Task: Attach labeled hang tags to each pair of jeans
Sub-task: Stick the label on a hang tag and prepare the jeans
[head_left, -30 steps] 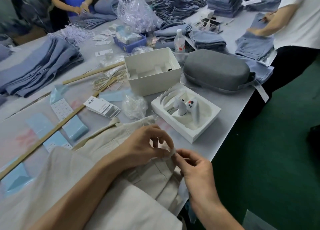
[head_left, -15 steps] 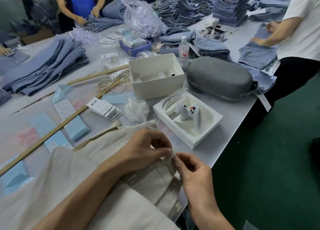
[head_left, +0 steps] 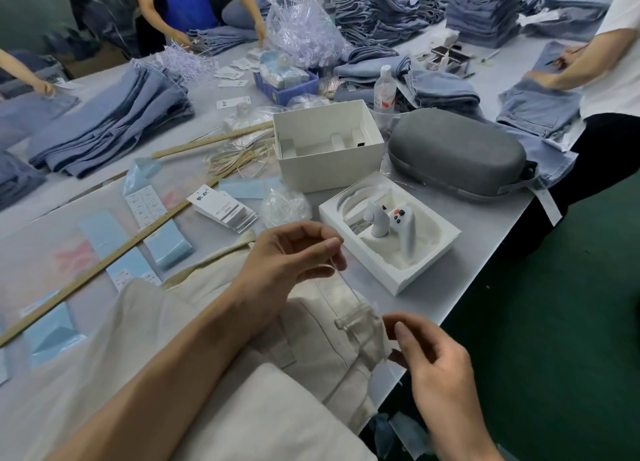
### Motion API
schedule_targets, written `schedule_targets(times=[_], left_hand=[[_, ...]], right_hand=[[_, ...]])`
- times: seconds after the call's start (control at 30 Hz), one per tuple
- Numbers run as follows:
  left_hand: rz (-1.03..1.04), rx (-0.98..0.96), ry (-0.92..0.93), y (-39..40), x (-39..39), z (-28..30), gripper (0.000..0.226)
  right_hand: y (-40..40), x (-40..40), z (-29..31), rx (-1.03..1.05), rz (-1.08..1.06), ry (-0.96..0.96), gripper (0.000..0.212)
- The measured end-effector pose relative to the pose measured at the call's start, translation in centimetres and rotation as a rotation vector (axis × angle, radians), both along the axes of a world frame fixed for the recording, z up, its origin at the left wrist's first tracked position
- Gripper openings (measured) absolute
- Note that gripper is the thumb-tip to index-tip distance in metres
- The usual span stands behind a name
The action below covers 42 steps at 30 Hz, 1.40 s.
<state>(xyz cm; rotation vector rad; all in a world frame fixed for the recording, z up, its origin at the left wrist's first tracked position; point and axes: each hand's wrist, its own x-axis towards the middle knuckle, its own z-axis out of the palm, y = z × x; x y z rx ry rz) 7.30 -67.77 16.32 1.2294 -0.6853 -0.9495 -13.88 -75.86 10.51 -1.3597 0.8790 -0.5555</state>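
Pinching a thin clear plastic loop, both hands have drawn apart over cream denim jeans, threading apparently underway.

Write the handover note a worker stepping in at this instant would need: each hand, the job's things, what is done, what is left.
Left hand: raised over the cream jeans, fingertips pinching a thin clear string.
Right hand: at the table edge, fingers curled by the belt loop; whether it holds the string's other end is unclear.
Tag stack lies beyond the jeans, beside a clear bag.
Done: string seems to run from the left hand down to the loop.
Left: no tag visible on these jeans; add one and fasten it.
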Motion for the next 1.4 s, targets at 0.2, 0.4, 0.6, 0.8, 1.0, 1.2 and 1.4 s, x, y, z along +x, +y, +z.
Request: schedule_targets(times=[0.2,0.4,0.6,0.8,1.0,1.2,1.4], left_hand=[[-0.063,-0.032,-0.053,0.1,-0.5,0.4,0.014],[-0.083,-0.094,-0.018,-0.1,-0.8,-0.2,0.013],[-0.083,-0.053,-0.127,-0.3,-1.1,-0.3,0.016],[-0.162,0.063,-0.301,-0.5,-2.0,-0.2,0.017],[-0.199,0.069,-0.501,-0.6,-3.3,0.3,0.013],[-0.219,0.033,-0.560,-0.6,-3.7,0.8,0.012],[-0.246,0.061,-0.661,-0.4,-3.6,1.0,0.022]], right_hand=[[-0.1,0.2,0.0,0.169,0.095,0.009,0.020],[0.2,0.7,-1.4,0.212,0.058,0.087,0.017],[0.0,0.3,-1.3,0.052,0.003,0.073,0.010],[-1.5,-2.2,1.0,-0.319,0.008,0.032,0.021],[-2.0,-2.7,2.6,-0.156,0.027,-0.141,0.021],[-0.9,-0.8,3.1,0.037,0.049,-0.212,0.027],[-0.6,0.1,3.1,0.084,-0.010,-0.242,0.025]])
